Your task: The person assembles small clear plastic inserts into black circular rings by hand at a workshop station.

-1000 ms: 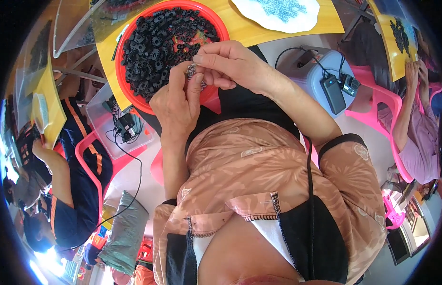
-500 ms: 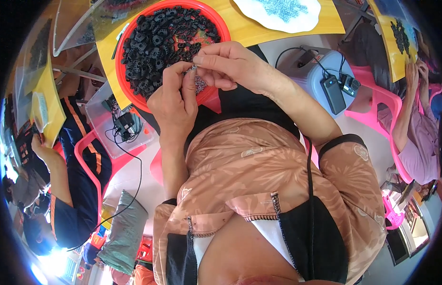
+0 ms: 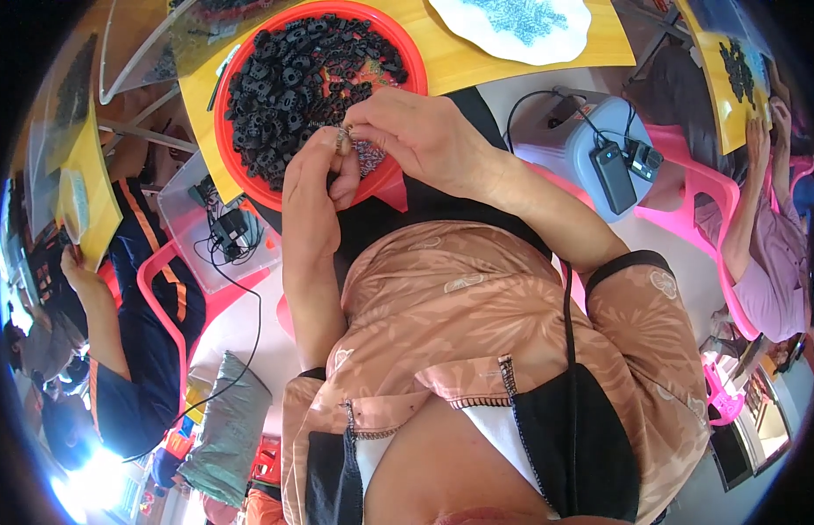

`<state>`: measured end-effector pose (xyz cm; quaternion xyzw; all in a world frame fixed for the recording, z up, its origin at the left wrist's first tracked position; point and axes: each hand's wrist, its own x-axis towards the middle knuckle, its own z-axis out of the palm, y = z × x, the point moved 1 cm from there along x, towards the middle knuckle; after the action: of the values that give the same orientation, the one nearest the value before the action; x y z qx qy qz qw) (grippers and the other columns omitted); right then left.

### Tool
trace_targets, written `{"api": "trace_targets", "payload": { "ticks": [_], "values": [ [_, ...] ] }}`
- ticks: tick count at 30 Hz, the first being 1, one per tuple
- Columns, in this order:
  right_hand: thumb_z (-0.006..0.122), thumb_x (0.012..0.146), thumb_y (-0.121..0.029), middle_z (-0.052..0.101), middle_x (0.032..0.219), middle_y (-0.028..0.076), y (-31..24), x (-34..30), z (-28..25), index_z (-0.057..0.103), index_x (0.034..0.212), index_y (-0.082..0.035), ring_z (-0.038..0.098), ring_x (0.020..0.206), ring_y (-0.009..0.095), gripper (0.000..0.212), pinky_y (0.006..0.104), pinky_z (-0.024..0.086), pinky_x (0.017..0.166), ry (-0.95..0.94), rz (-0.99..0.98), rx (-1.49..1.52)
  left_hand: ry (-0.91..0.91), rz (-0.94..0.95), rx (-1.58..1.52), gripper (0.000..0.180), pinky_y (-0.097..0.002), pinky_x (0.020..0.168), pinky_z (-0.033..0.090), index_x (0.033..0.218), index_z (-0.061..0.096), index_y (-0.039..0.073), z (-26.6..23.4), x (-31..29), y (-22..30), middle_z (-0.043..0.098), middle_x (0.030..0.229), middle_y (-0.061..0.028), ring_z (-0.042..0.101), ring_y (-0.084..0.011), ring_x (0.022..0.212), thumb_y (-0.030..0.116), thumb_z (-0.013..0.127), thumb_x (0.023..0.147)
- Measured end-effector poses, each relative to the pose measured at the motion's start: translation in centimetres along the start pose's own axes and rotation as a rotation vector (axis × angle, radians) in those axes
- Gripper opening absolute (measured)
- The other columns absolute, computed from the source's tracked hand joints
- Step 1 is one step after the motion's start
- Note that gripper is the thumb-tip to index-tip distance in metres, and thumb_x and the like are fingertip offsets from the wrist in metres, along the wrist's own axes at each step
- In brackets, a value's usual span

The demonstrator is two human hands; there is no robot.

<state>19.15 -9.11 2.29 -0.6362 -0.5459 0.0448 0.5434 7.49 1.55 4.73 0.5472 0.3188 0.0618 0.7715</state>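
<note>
My left hand [image 3: 315,175] is closed at the near edge of a red round basin [image 3: 422,66]. A small shiny metallic piece [image 3: 342,140] is pinched in its fingertips, too small to make out its kind. Above and to the right, my right hand [image 3: 416,131] is closed too, thumb and forefinger meeting at that same piece. Whether the right fingers hold a second part is hidden. Many small black plastic parts [image 3: 276,87] fill the basin's left and far side. Tiny silvery pieces [image 3: 369,157] lie in its near right side, partly covered by my hands.
A white wavy-edged plate [image 3: 547,54] of small bluish pieces stands on the yellow table [image 3: 459,66]. Right of me, a black power bank [image 3: 614,175] rests on a pale blue box [image 3: 578,144]. A clear bin [image 3: 258,249] with cables stands left. Co-workers sit at both sides.
My left hand has turned, its fingers curling more around the small metallic piece. My right hand has shifted slightly left and down, its fingertips still at the piece.
</note>
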Motion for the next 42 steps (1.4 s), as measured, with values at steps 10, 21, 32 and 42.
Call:
{"api": "trace_targets", "payload": {
  "ticks": [10,21,32,42],
  "values": [
    [0.064,0.083,-0.002,0.059,0.081,0.010,-0.1,0.0,-0.5,0.060,0.102,-0.003,0.061,0.072,0.027,0.020,0.0335,0.050,0.059,-0.035,-0.038,-0.083,0.029,0.026,0.062,0.025,-0.0224,0.044,0.019,0.088,0.052,0.005,-0.4,-0.1,-0.4,0.036,0.057,0.0046,0.026,-0.0052,0.047,0.023,0.038,0.098],
    [0.064,0.087,-0.009,0.061,0.075,0.009,0.0,0.2,-0.6,0.062,0.096,-0.001,0.060,0.063,0.015,0.012,0.0257,0.046,0.056,0.021,0.186,0.140,0.329,0.580,0.923,0.017,-0.0293,0.051,0.043,0.107,0.057,0.006,0.4,-0.7,-0.7,0.058,0.062,-0.0088,0.057,-0.0169,0.052,0.014,0.058,0.092],
    [0.067,0.087,-0.009,0.060,0.073,0.001,-0.1,0.6,-2.0,0.062,0.096,0.000,0.052,0.059,0.002,0.014,0.0181,0.042,0.053,0.043,0.405,0.212,0.381,0.634,1.318,0.010,-0.0344,0.048,0.044,0.092,0.058,0.012,-1.1,0.0,-0.9,0.063,0.066,-0.0073,0.063,-0.0234,0.056,0.021,0.063,0.089],
    [0.064,0.085,-0.017,0.059,0.064,0.005,-10.2,1.3,-7.7,0.059,0.074,-0.003,0.055,0.052,0.017,0.018,0.0270,0.047,0.053,0.065,-0.019,0.765,0.306,0.577,1.276,0.016,-0.0368,0.050,0.044,0.081,0.059,0.010,-0.2,0.2,0.1,0.064,0.068,-0.0073,0.063,-0.0264,0.060,0.024,0.065,0.086]
  ]
}}
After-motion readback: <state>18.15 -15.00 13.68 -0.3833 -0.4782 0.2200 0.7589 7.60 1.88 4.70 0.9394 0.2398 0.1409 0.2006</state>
